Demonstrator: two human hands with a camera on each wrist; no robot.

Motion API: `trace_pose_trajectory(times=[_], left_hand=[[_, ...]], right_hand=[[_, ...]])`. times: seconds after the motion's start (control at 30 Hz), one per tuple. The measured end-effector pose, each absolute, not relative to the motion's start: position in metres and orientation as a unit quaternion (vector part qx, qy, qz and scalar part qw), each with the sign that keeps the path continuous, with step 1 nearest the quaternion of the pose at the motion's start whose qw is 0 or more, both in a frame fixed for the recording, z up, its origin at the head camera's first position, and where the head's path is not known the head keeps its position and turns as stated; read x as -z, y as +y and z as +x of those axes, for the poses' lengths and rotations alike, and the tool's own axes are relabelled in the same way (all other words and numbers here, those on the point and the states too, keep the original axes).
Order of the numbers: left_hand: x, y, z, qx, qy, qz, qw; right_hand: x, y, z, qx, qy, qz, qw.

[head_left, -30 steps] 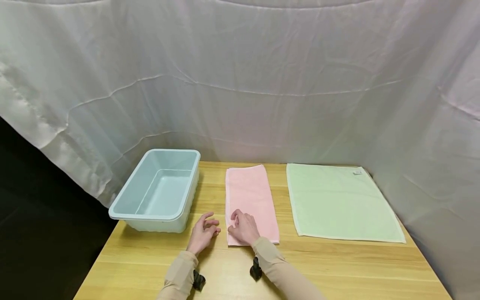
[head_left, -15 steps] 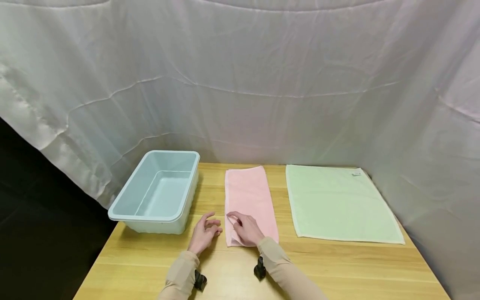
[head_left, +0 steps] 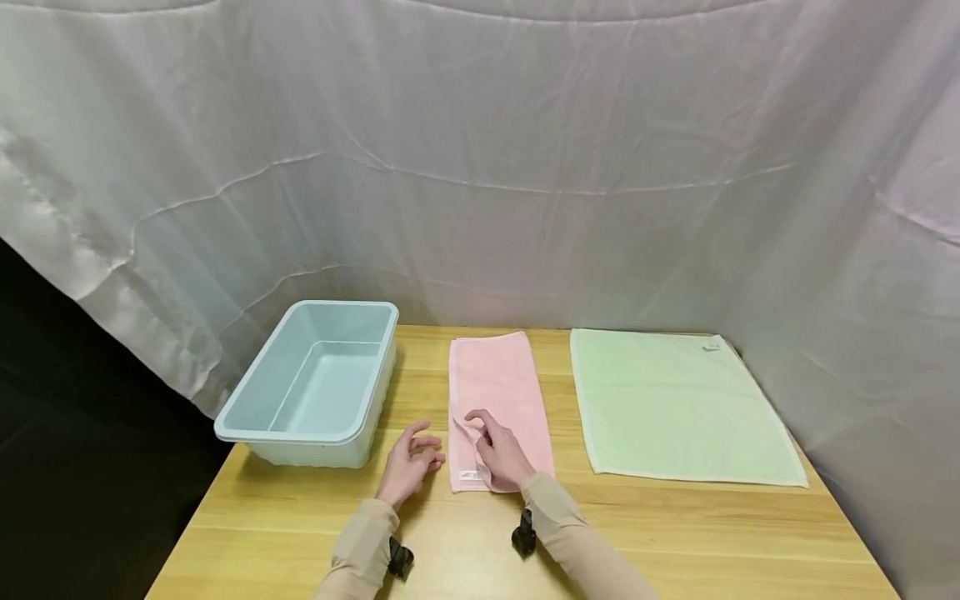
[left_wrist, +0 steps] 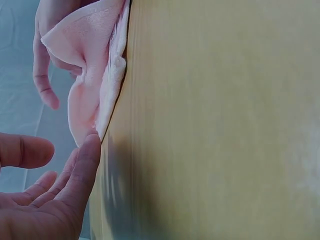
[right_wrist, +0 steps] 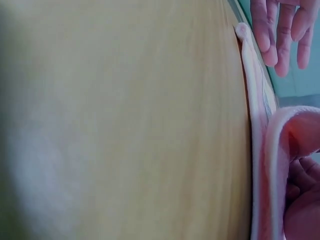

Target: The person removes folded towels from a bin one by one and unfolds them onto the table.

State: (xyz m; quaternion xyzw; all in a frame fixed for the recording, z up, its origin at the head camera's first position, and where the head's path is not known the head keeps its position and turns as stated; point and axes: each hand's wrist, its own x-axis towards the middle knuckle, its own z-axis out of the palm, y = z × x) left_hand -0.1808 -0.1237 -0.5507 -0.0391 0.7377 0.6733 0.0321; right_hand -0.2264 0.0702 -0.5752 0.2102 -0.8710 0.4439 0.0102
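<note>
A folded pink towel [head_left: 502, 375] lies lengthwise in the middle of the table. My right hand [head_left: 504, 452] pinches the near left part of its top layer and holds it raised, curling up in the right wrist view, where the raised flap [right_wrist: 280, 150] partly covers the fingers. Under the flap, a white label [head_left: 470, 476] shows on the lower layer. Just left of the towel, my left hand [head_left: 408, 467] holds nothing, its fingers loosely bent. In the left wrist view, the left fingertips [left_wrist: 90, 145] are close to the towel's edge; whether they touch is unclear.
A light blue plastic bin [head_left: 352, 417] stands at the left of the wooden table [head_left: 675, 533]. Spread flat on the right is a light green towel [head_left: 682, 408]. A grey curtain [head_left: 480, 225] hangs behind the table.
My right hand has shifted slightly right, peeling back the towel's top layer from the left edge and uncovering the white label. The left hand has stayed nearly still.
</note>
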Motion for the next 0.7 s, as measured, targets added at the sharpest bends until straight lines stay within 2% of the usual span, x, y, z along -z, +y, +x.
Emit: trace_pose_trajectory(times=[0.3,0.47,0.7], left_hand=[[0.5535,-0.1249,-0.1812,-0.668,0.742,-0.041,0.035],[0.5533,-0.1241,-0.1808,-0.67,0.74,-0.034,0.036],[0.5527,-0.1231,-0.1793,-0.673,0.738,-0.04,0.041]], right_hand=[[0.5766,0.0733,-0.2289,-0.452,-0.865,0.216,0.005],[0.5751,0.073,-0.2284,-0.489,-0.857,0.163,-0.023],[0.5763,0.0729,-0.2303,-0.516,-0.847,0.126,-0.017]])
